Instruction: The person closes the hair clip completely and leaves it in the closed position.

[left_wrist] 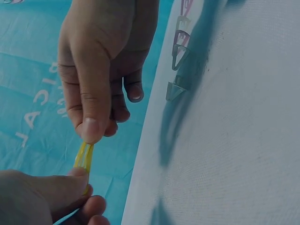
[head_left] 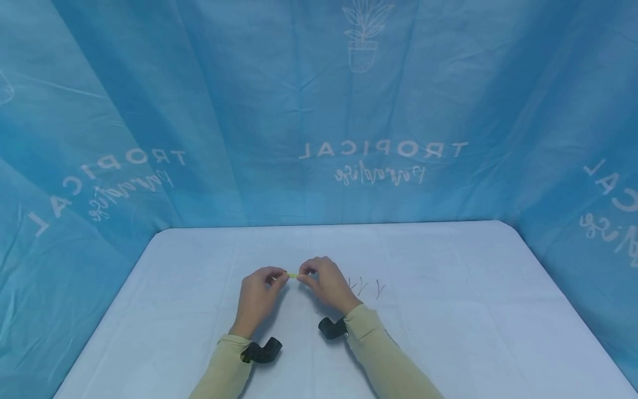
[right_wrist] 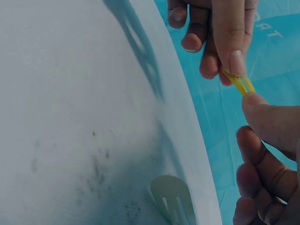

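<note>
A small yellow snap hair clip [head_left: 293, 275] is stretched between my two hands above the white table. The left hand [head_left: 258, 293] pinches one end between thumb and fingers. My right hand [head_left: 326, 284] holds the other end in the same way. In the left wrist view, the yellow clip [left_wrist: 83, 157] shows a slit down its middle, with both thumbs lying on it. Seen from the right wrist, only a short middle part of the clip [right_wrist: 245, 86] shows; fingertips cover the ends.
Several other clips [head_left: 363, 286] lie on the table [head_left: 448, 332] just right of my right hand, with a pale green one [right_wrist: 169, 187] close in the right wrist view. A blue curtain [head_left: 259, 111] with printed lettering hangs behind and at both sides.
</note>
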